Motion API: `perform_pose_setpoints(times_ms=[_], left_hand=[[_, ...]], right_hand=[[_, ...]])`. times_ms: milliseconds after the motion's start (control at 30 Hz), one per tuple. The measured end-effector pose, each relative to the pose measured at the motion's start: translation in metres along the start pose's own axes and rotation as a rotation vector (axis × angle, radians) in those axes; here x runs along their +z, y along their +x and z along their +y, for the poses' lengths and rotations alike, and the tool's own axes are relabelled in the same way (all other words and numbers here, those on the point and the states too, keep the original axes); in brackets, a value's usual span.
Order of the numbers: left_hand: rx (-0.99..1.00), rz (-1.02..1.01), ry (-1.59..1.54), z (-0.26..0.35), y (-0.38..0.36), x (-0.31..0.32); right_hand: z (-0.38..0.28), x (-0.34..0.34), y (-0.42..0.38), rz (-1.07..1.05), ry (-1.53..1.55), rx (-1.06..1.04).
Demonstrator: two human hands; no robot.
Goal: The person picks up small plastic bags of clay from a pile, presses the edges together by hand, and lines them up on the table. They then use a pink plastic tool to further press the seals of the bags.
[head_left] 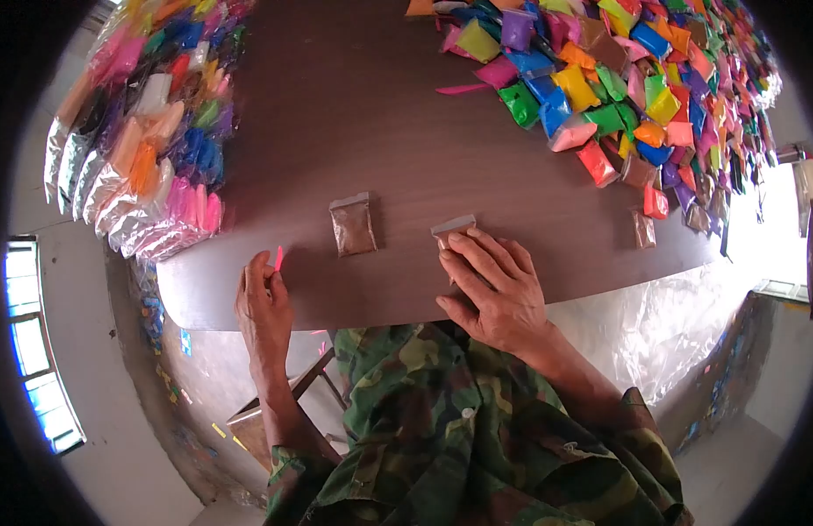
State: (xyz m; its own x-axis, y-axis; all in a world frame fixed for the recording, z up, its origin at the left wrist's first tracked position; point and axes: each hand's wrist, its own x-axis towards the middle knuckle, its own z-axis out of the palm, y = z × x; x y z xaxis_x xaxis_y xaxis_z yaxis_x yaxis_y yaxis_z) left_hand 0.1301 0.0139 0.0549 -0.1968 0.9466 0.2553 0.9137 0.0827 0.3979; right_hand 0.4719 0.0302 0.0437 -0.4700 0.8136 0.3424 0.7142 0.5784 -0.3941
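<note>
Right hand (pixel 494 285) flat, palm down, pressing a brown packet (pixel 453 230) at the tabletop (pixel 398 131) near edge; only the packet's top shows. Left hand (pixel 262 302) pinches a small pink strip (pixel 278 257). Second brown packet (pixel 352 226) lies free between the hands. Loose coloured packets (pixel 599 79) far right, stacked ones (pixel 152 131) far left.

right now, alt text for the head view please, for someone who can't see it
A person's right hand presses flat on a brown packet at the near edge of a dark table, while the left hand pinches a pink strip. Another brown packet lies between the hands; colourful packets are heaped at far right and stacked rows at left.
</note>
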Motion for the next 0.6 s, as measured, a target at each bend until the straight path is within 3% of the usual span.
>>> perform_pose_setpoints(times_ms=[133,233,400,600], left_hand=[[-0.068,-0.055,-0.196,0.029,0.006,-0.014],[0.005,-0.156,-0.365,0.079,0.011,-0.006],[0.292,-0.247,-0.437,0.142,0.025,0.042],[0.469,-0.385,-0.339,0.155,0.040,0.060]], right_hand=[[-0.002,0.001,-0.002,0.013,-0.003,0.031],[-0.001,0.001,0.001,0.028,-0.014,0.026],[0.000,0.005,-0.001,0.086,-0.044,0.005],[0.002,0.005,-0.004,0.090,0.001,0.015]])
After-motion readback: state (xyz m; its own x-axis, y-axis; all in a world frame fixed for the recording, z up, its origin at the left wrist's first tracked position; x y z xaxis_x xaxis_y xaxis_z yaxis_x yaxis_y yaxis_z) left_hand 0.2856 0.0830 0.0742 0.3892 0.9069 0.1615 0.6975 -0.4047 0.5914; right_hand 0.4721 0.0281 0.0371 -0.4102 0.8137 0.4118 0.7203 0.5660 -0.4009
